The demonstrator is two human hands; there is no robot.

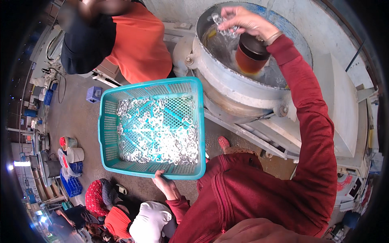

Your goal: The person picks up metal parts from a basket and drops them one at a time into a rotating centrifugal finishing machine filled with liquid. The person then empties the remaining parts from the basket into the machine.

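My left hand [166,187] grips the near edge of a turquoise plastic basket [152,173] with a mesh floor. Many small shiny metal hook-shaped pieces [174,141] lie in it, thickest in the near right corner. Above a round metal tub [239,95], my right hand [245,21] is closed round a few similar metal pieces [223,25]. They look wet, and some stick out past the fingers. A dark-capped, reddish-brown post [251,60] rises from the middle of the tub, just below my right wrist. Cloudy water surrounds it.
A person in an orange top [142,40] is close by at the far left. Several people crouch at the lower left, one in a white top [150,222]. Blue crates [72,184], a white bucket [75,154] and a small purple crate [94,94] stand on the wet floor.
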